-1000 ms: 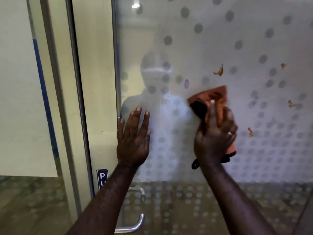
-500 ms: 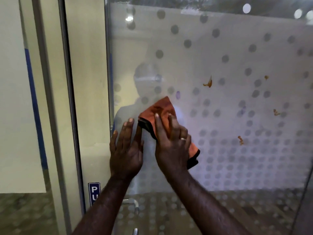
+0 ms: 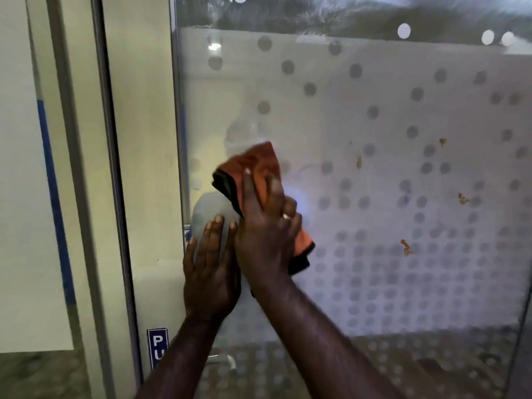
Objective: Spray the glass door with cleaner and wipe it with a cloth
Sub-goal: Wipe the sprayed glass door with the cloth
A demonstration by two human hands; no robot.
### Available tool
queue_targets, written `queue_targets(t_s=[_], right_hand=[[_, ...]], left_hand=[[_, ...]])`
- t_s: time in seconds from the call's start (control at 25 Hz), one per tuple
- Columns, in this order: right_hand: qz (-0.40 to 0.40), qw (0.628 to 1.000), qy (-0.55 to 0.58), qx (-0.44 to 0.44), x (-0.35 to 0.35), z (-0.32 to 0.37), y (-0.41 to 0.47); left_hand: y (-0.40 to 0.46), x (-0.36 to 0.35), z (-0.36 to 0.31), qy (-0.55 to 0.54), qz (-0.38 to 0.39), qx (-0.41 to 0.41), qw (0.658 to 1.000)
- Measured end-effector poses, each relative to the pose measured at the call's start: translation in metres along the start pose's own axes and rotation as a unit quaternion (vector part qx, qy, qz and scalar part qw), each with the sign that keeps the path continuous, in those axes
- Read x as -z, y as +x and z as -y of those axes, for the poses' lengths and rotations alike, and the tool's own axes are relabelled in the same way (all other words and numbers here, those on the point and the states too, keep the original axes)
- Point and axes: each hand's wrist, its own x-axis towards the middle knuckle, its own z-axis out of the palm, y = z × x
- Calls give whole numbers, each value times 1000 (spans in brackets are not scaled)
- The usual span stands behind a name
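Observation:
A frosted glass door (image 3: 374, 116) with a grey dot pattern fills the view. My right hand (image 3: 266, 228) presses a folded orange and black cloth (image 3: 253, 165) flat against the glass near the door's left edge. My left hand (image 3: 211, 269) rests open on the glass just below and left of it, fingers spread, touching the right hand's side. Several small brown smears (image 3: 406, 246) dot the glass to the right of the cloth. No spray bottle is in view.
A metal door frame (image 3: 112, 168) and a cream wall panel (image 3: 144, 139) stand to the left. A blue sign (image 3: 157, 347) sits low by the door edge, with part of a metal handle (image 3: 230, 361) beside it.
My right hand has slid the cloth leftward across the glass, from the middle to beside my left hand, then slightly up. The view has tilted upward. My left hand stays planted.

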Motion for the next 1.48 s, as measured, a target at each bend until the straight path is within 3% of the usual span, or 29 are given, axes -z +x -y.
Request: queue_targets(t_s=[0.12, 0.24, 0.36, 0.48, 0.56, 0.64, 0.72, 0.84, 1.0, 1.16, 1.28, 1.36, 1.48], right_hand=[[-26, 1000, -13, 7, 9, -4, 68], [-79, 994, -45, -66, 27, -56, 108], [-114, 976, -30, -182, 45, -118, 95], [-130, 951, -22, -279, 34, -109, 42], [-93, 974, -24, -207, 16, -65, 12], [-36, 998, -33, -44, 6, -28, 1], [-28, 998, -30, 42, 8, -30, 29], [-53, 998, -42, 10, 32, -73, 93], [-98, 983, -101, -115, 65, -164, 146], [-112, 971, -110, -182, 82, -235, 122], [-127, 964, -72, -223, 71, -236, 71], [-144, 966, -54, -208, 54, -204, 31], [-92, 991, -64, -66, 31, -146, 0]], left_hand=[[0, -2, 2, 13, 4, 11, 1000], [0, -3, 3, 16, 9, 12, 1000], [0, -4, 4, 10, 11, 2, 1000], [-1, -6, 3, 7, 8, -3, 1000], [-1, -6, 2, 10, 3, -6, 1000], [-1, -5, 3, 12, -1, -11, 1000], [0, -5, 4, 7, -2, -12, 1000], [-1, -6, 3, 16, -7, -16, 1000], [-4, -8, 6, 17, 1, -20, 1000], [-4, -8, 6, 19, -10, -23, 1000], [-3, -9, 5, 27, -14, -30, 999], [-5, -10, 6, 36, -15, -36, 999], [-5, -13, 8, 47, -22, -33, 998]])
